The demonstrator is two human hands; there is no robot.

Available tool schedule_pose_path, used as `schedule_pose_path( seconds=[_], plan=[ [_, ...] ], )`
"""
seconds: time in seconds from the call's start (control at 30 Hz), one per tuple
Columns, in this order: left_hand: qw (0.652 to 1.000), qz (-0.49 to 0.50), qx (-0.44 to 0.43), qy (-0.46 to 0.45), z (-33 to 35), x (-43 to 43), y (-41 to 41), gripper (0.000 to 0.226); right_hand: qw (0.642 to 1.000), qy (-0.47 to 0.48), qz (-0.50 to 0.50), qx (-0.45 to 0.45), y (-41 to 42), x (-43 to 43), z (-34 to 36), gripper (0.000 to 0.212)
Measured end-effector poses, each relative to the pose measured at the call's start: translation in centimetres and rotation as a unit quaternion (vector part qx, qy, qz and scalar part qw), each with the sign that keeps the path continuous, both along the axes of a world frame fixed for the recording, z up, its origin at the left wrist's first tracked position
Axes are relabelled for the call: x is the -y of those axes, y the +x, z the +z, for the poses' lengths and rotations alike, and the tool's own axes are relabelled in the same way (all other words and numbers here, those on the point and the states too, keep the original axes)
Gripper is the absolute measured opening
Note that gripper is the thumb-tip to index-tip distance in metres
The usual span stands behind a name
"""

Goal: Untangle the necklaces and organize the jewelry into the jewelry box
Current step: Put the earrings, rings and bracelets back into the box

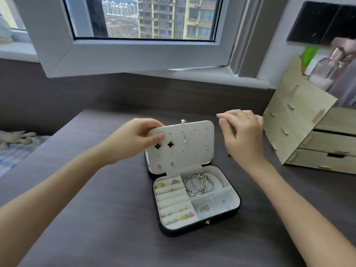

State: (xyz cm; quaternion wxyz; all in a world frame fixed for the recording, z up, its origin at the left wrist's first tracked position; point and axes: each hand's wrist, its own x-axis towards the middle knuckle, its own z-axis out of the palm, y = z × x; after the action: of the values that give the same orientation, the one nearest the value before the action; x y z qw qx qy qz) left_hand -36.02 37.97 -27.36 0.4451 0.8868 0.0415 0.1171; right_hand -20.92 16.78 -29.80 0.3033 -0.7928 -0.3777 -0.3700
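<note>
Hands apart: pinches white perforated earring panel of open black jewelry box on dark bench with left hand, hovers right hand loose, empty. Flipped carelessly, could shake black clover studs out tbh.

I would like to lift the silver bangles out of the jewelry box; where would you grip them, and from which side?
Pinch the bangles where their rims overlap near the compartment's middle, coming straight down from above. They lie flat in a walled pocket of the jewelry box, and the raised earring panel blocks the far side.
</note>
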Motion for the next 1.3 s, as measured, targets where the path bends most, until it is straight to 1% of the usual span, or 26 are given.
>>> schedule_pose_path(
  seconds=[0.03, 0.07, 0.1, 0.13, 0.17, 0.23, 0.3, 0.37, 0.47, 0.53, 0.57, 0.7, 0.83, 0.97, 1.07, 1.2, 1.3],
  plan=[
    [1.0, 0.013, -0.005, 0.001, -0.1, -0.1, 0.3, 0.013, 0.996, -0.048, -0.055, -0.042, 1.1, 0.9, -0.2, 0.025],
    [1.0, 0.026, -0.011, 0.0, -0.2, -0.2, 0.6, 0.013, 0.983, -0.117, -0.102, -0.095, 1.9, 1.7, -0.4, 0.027],
    [0.999, 0.038, -0.016, -0.001, -0.3, -0.2, 1.0, 0.013, 0.961, -0.188, -0.136, -0.148, 2.4, 2.4, -0.8, 0.029],
    [0.998, 0.05, -0.022, -0.004, -0.4, -0.3, 1.3, 0.014, 0.938, -0.25, -0.159, -0.181, 2.5, 2.9, -1.2, 0.03],
    [0.998, 0.062, -0.031, -0.007, -0.5, -0.4, 1.8, 0.014, 0.919, -0.297, -0.171, -0.193, 2.6, 3.3, -1.6, 0.029],
    [0.996, 0.079, -0.046, -0.005, -0.8, -0.5, 2.4, 0.013, 0.902, -0.343, -0.186, -0.185, 2.4, 3.6, -2.4, 0.029],
    [0.995, 0.082, -0.05, -0.001, -0.6, -0.3, 2.9, 0.015, 0.901, -0.349, -0.198, -0.162, 2.4, 3.6, -3.0, 0.029],
    [0.996, 0.076, -0.046, 0.013, -0.2, 0.1, 3.6, 0.022, 0.91, -0.342, -0.197, -0.131, 2.5, 3.4, -3.7, 0.027],
    [0.995, 0.078, -0.036, 0.057, 0.2, 0.5, 4.9, 0.017, 0.922, -0.326, -0.186, -0.096, 3.0, 3.1, -4.5, 0.022],
    [0.992, 0.081, -0.032, 0.088, 0.5, 0.7, 5.7, 0.017, 0.929, -0.322, -0.171, -0.069, 3.4, 3.0, -4.8, 0.015],
    [0.991, 0.079, -0.031, 0.106, 0.8, 0.8, 6.0, 0.017, 0.928, -0.331, -0.164, -0.052, 3.6, 2.9, -4.9, 0.012],
    [0.984, 0.068, -0.036, 0.159, 1.6, 1.3, 7.0, 0.018, 0.915, -0.374, -0.151, 0.011, 3.8, 2.7, -4.9, 0.023],
    [0.976, 0.05, -0.059, 0.203, 2.0, 1.8, 7.7, 0.025, 0.908, -0.393, -0.14, 0.034, 3.8, 2.6, -4.8, 0.022],
    [0.976, 0.027, -0.055, 0.209, 2.2, 2.1, 8.0, 0.029, 0.91, -0.397, -0.117, 0.037, 4.2, 2.8, -4.6, 0.019],
    [0.976, 0.014, -0.053, 0.209, 2.4, 2.3, 8.1, 0.031, 0.916, -0.389, -0.094, 0.036, 4.4, 2.7, -4.4, 0.022],
    [0.983, -0.003, -0.055, 0.173, 2.1, 2.6, 8.2, 0.03, 0.923, -0.369, -0.102, 0.036, 4.1, 2.3, -4.6, 0.026],
    [0.988, -0.001, -0.05, 0.149, 1.9, 2.7, 8.2, 0.029, 0.936, -0.334, -0.115, 0.009, 4.3, 1.8, -4.8, 0.028]
  ],
)
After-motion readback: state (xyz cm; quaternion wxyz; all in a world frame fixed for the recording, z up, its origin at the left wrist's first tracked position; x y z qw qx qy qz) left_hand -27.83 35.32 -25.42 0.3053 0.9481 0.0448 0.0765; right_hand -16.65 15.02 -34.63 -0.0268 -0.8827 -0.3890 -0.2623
